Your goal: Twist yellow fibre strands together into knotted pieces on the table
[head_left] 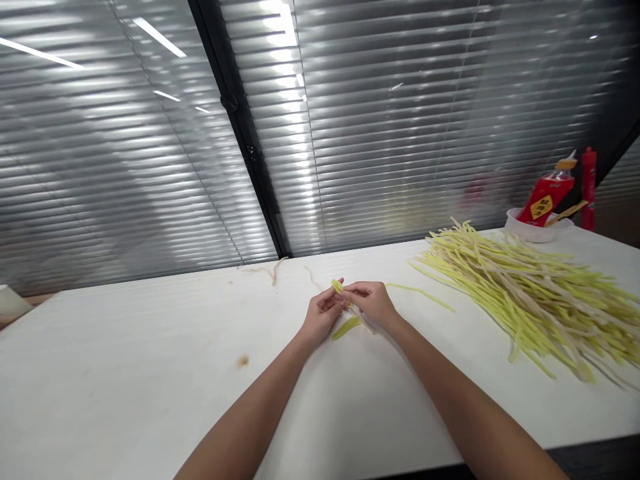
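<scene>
Near the middle of the white table, my left hand (323, 316) and my right hand (374, 303) meet with their fingertips close together. Both pinch a yellow pipe cleaner (337, 286), whose curled upper end shows above the fingers. Below the hands hang a thicker yellow-green piece (346, 327) and a pale beige strand; whether they join the pinched part is hidden by the fingers. A single yellow stem (425, 293) lies on the table just right of my right hand.
A large heap of yellow and beige pipe cleaners (530, 293) covers the table's right side. Behind it, a white bowl (530, 230) holds a red bottle (547, 197), with a slim red bottle (589, 190) alongside. Beige scraps (275, 272) lie near the blinds.
</scene>
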{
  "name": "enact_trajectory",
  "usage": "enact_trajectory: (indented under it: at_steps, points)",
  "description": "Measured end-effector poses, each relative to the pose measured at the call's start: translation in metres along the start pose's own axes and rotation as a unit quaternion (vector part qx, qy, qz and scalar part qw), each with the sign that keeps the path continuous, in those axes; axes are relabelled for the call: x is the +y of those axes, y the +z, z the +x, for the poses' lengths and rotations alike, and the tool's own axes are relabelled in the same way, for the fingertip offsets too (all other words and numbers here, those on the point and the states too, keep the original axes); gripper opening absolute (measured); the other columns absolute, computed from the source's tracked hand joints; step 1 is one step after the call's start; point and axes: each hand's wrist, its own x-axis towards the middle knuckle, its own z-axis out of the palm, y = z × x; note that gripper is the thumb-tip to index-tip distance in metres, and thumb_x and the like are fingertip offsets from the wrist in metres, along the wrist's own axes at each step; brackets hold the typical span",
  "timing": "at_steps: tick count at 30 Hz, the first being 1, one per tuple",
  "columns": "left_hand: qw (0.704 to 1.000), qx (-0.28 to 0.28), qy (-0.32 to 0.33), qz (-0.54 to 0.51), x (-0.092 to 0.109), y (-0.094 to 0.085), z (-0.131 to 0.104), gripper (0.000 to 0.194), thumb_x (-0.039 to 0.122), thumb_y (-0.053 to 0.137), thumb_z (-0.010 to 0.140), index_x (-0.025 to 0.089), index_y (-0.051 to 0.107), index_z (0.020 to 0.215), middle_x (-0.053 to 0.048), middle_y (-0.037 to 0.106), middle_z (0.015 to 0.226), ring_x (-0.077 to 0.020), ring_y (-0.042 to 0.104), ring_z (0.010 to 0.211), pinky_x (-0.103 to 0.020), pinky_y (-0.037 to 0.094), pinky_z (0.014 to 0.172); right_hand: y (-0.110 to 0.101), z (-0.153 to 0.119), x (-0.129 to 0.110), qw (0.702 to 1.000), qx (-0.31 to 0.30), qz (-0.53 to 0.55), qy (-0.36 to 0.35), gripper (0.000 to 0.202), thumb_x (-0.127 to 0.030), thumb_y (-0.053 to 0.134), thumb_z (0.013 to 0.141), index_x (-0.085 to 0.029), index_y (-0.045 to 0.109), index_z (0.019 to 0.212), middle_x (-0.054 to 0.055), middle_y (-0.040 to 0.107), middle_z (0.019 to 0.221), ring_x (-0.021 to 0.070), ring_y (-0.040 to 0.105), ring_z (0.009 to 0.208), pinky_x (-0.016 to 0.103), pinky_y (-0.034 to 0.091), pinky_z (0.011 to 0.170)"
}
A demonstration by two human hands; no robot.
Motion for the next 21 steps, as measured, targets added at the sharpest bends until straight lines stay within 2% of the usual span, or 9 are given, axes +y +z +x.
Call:
enact_trajectory:
  at_steps: [3,5,8,12,17,21]
  points:
    - [1.0,0.0,-0.012,0.009,-0.0002,-0.0014,0.0002,0.022,0.027,0.069,0.071,0.016,0.07,0.09,-0.012,0.061,0.118,-0.0275,0.054,0.105,-0.035,0.041,0.085,-0.0013,-0.0017,0.0001,0.997,-0.011,-0.069,-0.036,0.023,-0.04,0.059,0.079,-0.022,0.073,0.079,0.0,0.066,0.063,0.0146,0.054,0.055,0.025,0.039,0.054]
    - [1.0,-0.005,-0.011,0.023,-0.0001,-0.0028,0.0004,0.016,0.029,0.065,0.074,0.015,0.071,0.082,-0.011,0.067,0.102,-0.0285,0.051,0.109,-0.034,0.04,0.085,-0.0022,-0.0024,0.0,0.99,-0.013,-0.125,-0.061,0.024,-0.039,0.055,0.082,-0.024,0.073,0.077,0.0,0.066,0.065,0.0143,0.054,0.057,0.025,0.037,0.054]
    - [0.999,-0.005,0.002,0.046,-0.0005,-0.0035,0.0008,0.024,0.034,0.058,0.08,0.016,0.07,0.072,-0.01,0.067,0.078,-0.0291,0.043,0.119,-0.034,0.038,0.088,-0.0032,-0.0022,-0.0005,0.972,-0.008,-0.215,-0.098,0.027,-0.036,0.051,0.085,-0.025,0.072,0.073,0.001,0.066,0.067,0.0147,0.055,0.061,0.025,0.036,0.057]
    - [0.998,0.02,0.009,0.055,-0.0012,-0.0011,0.0012,0.03,0.039,0.056,0.081,0.016,0.069,0.067,-0.009,0.066,0.067,-0.0279,0.046,0.118,-0.035,0.036,0.092,-0.003,-0.001,-0.001,0.951,-0.023,-0.285,-0.117,0.029,-0.034,0.048,0.088,-0.025,0.071,0.072,0.002,0.062,0.064,0.0138,0.053,0.06,0.024,0.034,0.057]
    - [0.996,0.045,0.027,0.075,0.0005,0.0009,0.0,0.027,0.036,0.06,0.079,0.018,0.067,0.06,-0.006,0.063,0.061,-0.0268,0.05,0.115,-0.036,0.031,0.099,-0.0004,-0.0009,-0.0019,0.966,-0.043,-0.232,-0.109,0.028,-0.029,0.049,0.087,-0.024,0.069,0.069,0.001,0.061,0.065,0.0145,0.052,0.062,0.025,0.036,0.06]
    - [0.995,0.054,0.037,0.071,0.0017,-0.0006,-0.0007,0.034,0.035,0.061,0.078,0.019,0.06,0.048,-0.006,0.059,0.061,-0.0272,0.045,0.121,-0.035,0.03,0.098,0.0009,-0.0005,-0.0043,0.993,-0.058,-0.093,-0.051,0.025,-0.034,0.053,0.083,-0.022,0.07,0.07,0.002,0.065,0.073,0.0158,0.056,0.07,0.026,0.041,0.066]
